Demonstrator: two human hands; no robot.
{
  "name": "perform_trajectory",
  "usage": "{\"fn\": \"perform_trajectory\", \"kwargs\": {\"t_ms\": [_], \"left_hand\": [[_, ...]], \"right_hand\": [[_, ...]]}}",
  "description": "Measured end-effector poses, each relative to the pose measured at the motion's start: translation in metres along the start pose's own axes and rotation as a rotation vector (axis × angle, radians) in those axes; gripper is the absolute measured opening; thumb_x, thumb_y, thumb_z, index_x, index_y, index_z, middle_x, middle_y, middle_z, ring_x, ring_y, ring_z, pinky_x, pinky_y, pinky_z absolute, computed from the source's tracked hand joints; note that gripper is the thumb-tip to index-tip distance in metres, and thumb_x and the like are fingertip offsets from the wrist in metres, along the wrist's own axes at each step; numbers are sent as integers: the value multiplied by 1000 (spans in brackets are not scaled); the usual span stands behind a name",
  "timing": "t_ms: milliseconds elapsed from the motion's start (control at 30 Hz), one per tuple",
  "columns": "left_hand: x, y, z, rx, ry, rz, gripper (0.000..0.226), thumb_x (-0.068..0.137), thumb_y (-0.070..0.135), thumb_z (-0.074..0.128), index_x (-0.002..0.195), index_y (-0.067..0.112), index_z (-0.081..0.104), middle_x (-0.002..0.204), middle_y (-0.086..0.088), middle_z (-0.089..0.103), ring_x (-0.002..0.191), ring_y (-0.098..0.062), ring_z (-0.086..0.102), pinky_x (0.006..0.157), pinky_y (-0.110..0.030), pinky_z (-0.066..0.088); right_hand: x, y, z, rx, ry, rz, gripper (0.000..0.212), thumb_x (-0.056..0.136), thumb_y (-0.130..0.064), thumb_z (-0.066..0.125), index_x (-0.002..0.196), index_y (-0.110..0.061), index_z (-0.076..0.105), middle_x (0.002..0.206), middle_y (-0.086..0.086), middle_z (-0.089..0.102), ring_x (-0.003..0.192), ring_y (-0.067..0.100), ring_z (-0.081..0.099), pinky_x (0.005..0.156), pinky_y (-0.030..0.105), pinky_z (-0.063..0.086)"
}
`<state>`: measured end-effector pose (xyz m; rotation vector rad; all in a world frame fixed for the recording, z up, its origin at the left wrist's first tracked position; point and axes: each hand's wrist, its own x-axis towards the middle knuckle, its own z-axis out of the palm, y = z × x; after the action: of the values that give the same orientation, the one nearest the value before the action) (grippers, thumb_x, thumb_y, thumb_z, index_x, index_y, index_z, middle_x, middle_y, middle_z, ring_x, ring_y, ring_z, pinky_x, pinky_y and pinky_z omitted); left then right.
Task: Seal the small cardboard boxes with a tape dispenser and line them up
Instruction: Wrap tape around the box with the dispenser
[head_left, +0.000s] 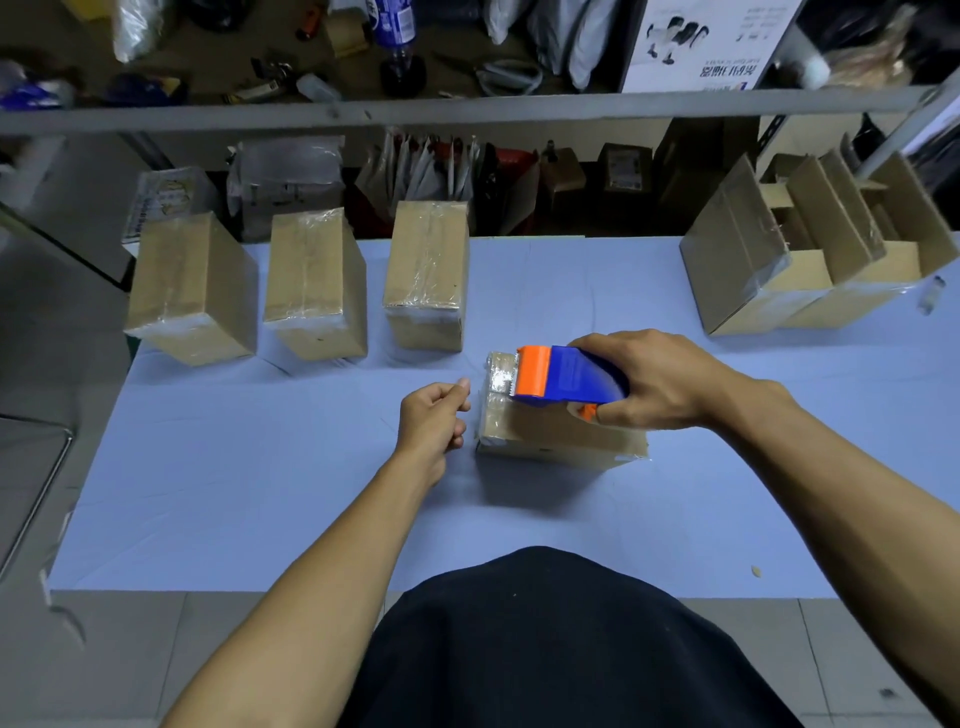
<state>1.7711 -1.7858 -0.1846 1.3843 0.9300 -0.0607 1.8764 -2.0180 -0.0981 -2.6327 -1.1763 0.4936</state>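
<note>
A small cardboard box (550, 436) lies in the middle of the blue table (260, 467). My right hand (654, 384) grips a blue and orange tape dispenser (563, 376) that sits on top of this box, its orange end at the box's left edge. Clear tape shines on that left end. My left hand (434, 415) hovers just left of the box with fingers curled, thumb and forefinger together near the tape's end; whether it pinches tape is unclear. Three taped boxes stand in a row at the back: one (195, 291), one (314, 286), one (428, 275).
Several cardboard boxes with raised flaps (810, 249) crowd the back right corner. A metal shelf rail (467, 109) runs above the table's far edge, with bottles, bags and tools behind. A small scrap (756, 571) lies near the front right edge.
</note>
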Motion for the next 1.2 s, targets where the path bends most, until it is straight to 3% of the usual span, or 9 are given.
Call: {"fn": "perform_trajectory", "kwargs": {"t_ms": [267, 433, 500, 600, 700, 767, 967, 1067, 1200], "left_hand": [[10, -19, 27, 41, 147, 63, 24, 96, 25, 64, 79, 9, 68, 70, -1, 62, 63, -13, 52, 51, -20, 42], [19, -15, 40, -33, 146, -128, 32, 89, 32, 71, 67, 10, 63, 69, -6, 62, 67, -23, 55, 60, -29, 42], [21, -11, 41, -73, 107, -277, 33, 82, 40, 76, 73, 13, 60, 69, -6, 60, 66, -24, 54, 62, -31, 40], [22, -11, 41, -97, -22, -454, 42, 77, 48, 76, 102, 17, 60, 85, -5, 61, 70, -18, 51, 62, -28, 38], [24, -13, 41, -40, 34, -367, 17, 85, 27, 69, 87, 12, 61, 80, -7, 60, 67, -20, 51, 57, -27, 38], [27, -13, 41, 28, 93, -176, 21, 91, 26, 63, 77, 12, 57, 81, -9, 59, 71, -24, 54, 60, -27, 40], [31, -2, 58, 307, -157, 79, 43, 101, 50, 35, 100, 19, 66, 108, -12, 68, 101, -31, 61, 81, -36, 46], [34, 3, 57, 374, -280, 0, 57, 102, 58, 27, 128, 22, 62, 125, -6, 64, 116, -24, 57, 99, -37, 44], [34, 17, 51, 398, -461, -113, 61, 99, 66, 16, 120, 32, 62, 124, 5, 63, 114, -12, 55, 97, -30, 37]], "right_hand": [[5, -6, 8, -26, 23, 19, 55, 75, -60, 52, 123, -33, 49, 99, -7, 62, 86, 21, 57, 68, 33, 47], [6, -7, 8, -43, 35, 63, 49, 77, -57, 56, 118, -31, 51, 95, -6, 62, 84, 22, 57, 67, 34, 49], [5, -7, 8, -53, 38, 78, 48, 77, -58, 56, 116, -30, 51, 94, -6, 63, 83, 23, 57, 66, 34, 48], [2, -9, 10, -57, 47, 105, 51, 73, -61, 50, 114, -31, 50, 94, -6, 63, 81, 23, 57, 64, 33, 47], [-1, -11, 11, -49, 60, 134, 54, 72, -62, 48, 115, -30, 50, 95, -6, 63, 81, 22, 57, 65, 33, 47], [-2, -14, 11, -56, 67, 148, 55, 73, -63, 48, 116, -30, 50, 95, -5, 63, 81, 22, 57, 64, 33, 48], [-5, -21, 13, -58, 97, 226, 56, 71, -60, 47, 117, -28, 51, 93, -3, 63, 81, 25, 58, 64, 34, 47], [-6, -20, 13, -38, 99, 259, 56, 70, -60, 48, 116, -28, 52, 92, -2, 64, 81, 25, 58, 64, 34, 48], [-5, -16, 16, -49, 118, 251, 58, 69, -61, 46, 116, -28, 51, 91, -2, 64, 80, 25, 58, 64, 34, 48]]}}
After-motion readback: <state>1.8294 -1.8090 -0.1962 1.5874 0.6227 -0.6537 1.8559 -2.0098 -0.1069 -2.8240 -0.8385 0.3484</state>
